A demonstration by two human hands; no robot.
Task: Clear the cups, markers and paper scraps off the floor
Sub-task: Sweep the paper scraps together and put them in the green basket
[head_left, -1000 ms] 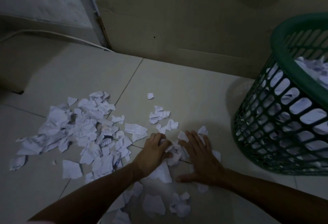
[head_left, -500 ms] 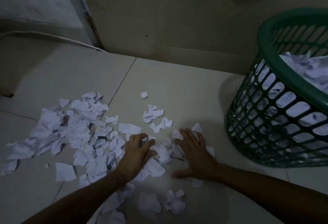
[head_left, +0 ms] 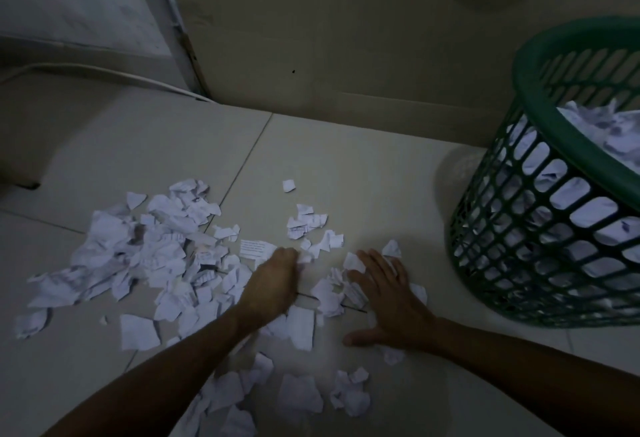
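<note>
Right now your left hand [head_left: 268,286] lies blurred, its fingers unreadable, on the paper scraps [head_left: 162,256] strewn over the floor [head_left: 363,176], while your right hand [head_left: 388,294] presses flat with fingers spread, near the green basket [head_left: 540,263].

No text can be read; one flat paper scrap [head_left: 255,249] beside the left hand [head_left: 273,284] carries several lines of small print, too blurred to make out; other scraps [head_left: 306,223] show faint illegible marks.
</note>
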